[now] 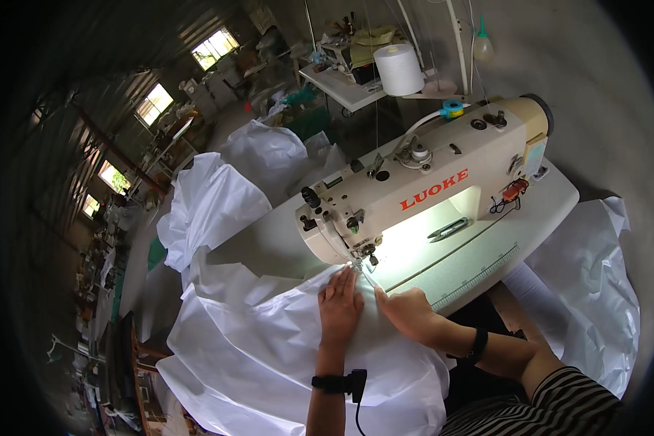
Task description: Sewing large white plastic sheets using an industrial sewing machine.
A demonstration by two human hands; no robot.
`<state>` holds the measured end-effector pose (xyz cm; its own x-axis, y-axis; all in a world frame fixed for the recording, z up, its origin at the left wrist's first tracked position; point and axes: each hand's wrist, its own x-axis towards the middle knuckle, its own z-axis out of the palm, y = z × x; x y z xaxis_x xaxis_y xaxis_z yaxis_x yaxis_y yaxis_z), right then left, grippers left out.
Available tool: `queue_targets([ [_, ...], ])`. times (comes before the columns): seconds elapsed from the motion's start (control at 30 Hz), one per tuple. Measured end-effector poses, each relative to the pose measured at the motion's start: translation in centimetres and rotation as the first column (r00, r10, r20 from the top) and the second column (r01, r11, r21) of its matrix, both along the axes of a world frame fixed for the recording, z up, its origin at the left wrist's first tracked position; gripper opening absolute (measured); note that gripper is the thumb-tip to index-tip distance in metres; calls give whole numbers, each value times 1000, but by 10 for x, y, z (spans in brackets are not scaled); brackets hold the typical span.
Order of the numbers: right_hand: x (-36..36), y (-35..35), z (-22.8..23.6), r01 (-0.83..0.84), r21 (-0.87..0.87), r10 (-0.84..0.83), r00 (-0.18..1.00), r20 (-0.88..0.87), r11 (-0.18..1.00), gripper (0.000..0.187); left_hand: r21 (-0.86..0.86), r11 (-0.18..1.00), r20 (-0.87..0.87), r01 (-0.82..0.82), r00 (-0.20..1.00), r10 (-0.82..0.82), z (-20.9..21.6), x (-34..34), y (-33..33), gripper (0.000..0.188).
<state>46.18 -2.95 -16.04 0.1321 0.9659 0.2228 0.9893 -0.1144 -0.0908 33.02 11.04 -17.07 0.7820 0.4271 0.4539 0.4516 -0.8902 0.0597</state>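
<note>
Clock ref = needle area. White sheet (254, 341): on machine bed (538, 214), edge up at presser foot (362, 263), bulk draped 6 thru 9 o'clock, lots of creases. L hand (341, 312) at 7 o'clock, palm down flat on sheet, fingers close tog. & pointing at foot, thumb a bit apart; tips just beside foot. R hand (408, 314) at 5 o'clock, fingers curled, tips at sheet's R edge just below foot; can't tell if pinching it. Black strap w/ cable (339, 384) on L wrist, black wristband (478, 345) on R wrist, striped sleeve (578, 389) at 4.

Sewing machine (429, 174): cream arm runs to 2 o'clock, lamp lit under it. Slim metal item (449, 229) on bed, 2 to 3 o'clock. Ruler scale (476, 279) on bed front, 3 o'clock. Small red item (514, 190) w/ dark cord, on arm's R end, 2 o'clock.

White thread cone (400, 70) at 12, bottle w/ green cap (482, 48) at 1. More white material (214, 207) bunched at 10, another white pile (592, 291) at 3. Windows (155, 104) along bkgd, approx 10.
</note>
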Motion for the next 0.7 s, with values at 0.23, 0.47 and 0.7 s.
queue_targets([
  [0.23, -2, 7, -11, 21, 35, -22, 999, 41, 999, 38, -59, 998, 0, -21, 1000, 21, 6, 4, -1, 47],
  [0.47, -11, 36, -28, 61, 80, -55, 996, -75, 995, 32, -82, 997, -79, -8, 997, 2, 1, 8, 31, 44],
  [0.7, -8, 30, -20, 38, 111, -23, 991, -134, 993, 32, -225, 974, -112, -34, 994, 9, 2, -2, 43, 40],
])
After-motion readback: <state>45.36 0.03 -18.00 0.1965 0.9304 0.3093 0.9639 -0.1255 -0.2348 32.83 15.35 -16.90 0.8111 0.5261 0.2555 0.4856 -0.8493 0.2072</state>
